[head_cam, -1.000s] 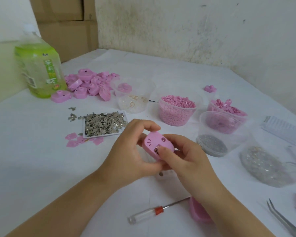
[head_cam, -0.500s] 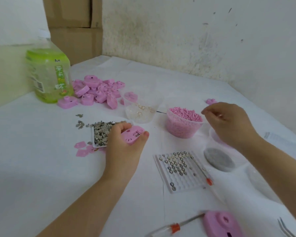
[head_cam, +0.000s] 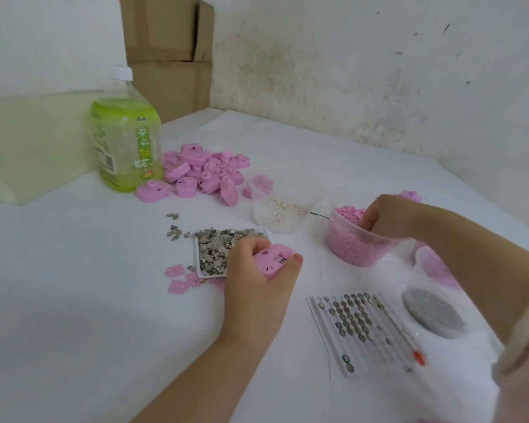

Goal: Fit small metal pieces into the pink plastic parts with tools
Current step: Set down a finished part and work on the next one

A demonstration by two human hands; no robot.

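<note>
Right of the metal-piece tray (head_cam: 211, 254), the left hand (head_cam: 257, 288) grips a pink part (head_cam: 274, 262) face-up for fitting; farther right, the right hand (head_cam: 391, 218) is down in the bead tub (head_cam: 348, 248), its grip unclear

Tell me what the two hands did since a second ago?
The right hand let go of the pink part and moved right, dipping into the tub of pink bits. The left hand kept hold of the pink part and carried it left, to the tray of metal pieces. The bottle and the pile of pink parts stayed put.
</note>
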